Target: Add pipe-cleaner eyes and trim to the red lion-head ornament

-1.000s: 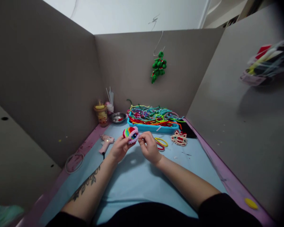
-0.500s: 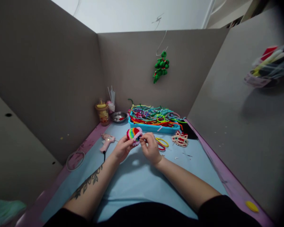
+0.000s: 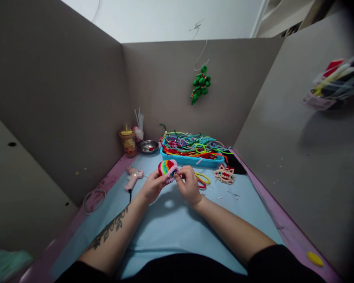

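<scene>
My left hand point(image 3: 151, 186) grips a small rainbow-striped pipe-cleaner piece point(image 3: 166, 167) with a fuzzy pink rim, held above the light blue mat point(image 3: 171, 224). My right hand point(image 3: 189, 184) pinches the pink rim at the piece's right side, fingers closed. Both hands meet at the middle of the table. Just right of my right hand lie yellow and red pipe-cleaner loops point(image 3: 203, 179) on the mat.
A blue tray point(image 3: 191, 159) heaped with coloured pipe cleaners stands behind my hands. A red-and-white crafted figure point(image 3: 224, 173) lies right of it. A pink glue gun point(image 3: 133, 177), a metal bowl point(image 3: 149, 146) and a yellow-lidded cup point(image 3: 128, 142) sit at left. Grey partition walls enclose the desk.
The hands and the rainbow piece have stayed nearly in place; the piece has turned slightly between my fingers, and the view has shifted a little.
</scene>
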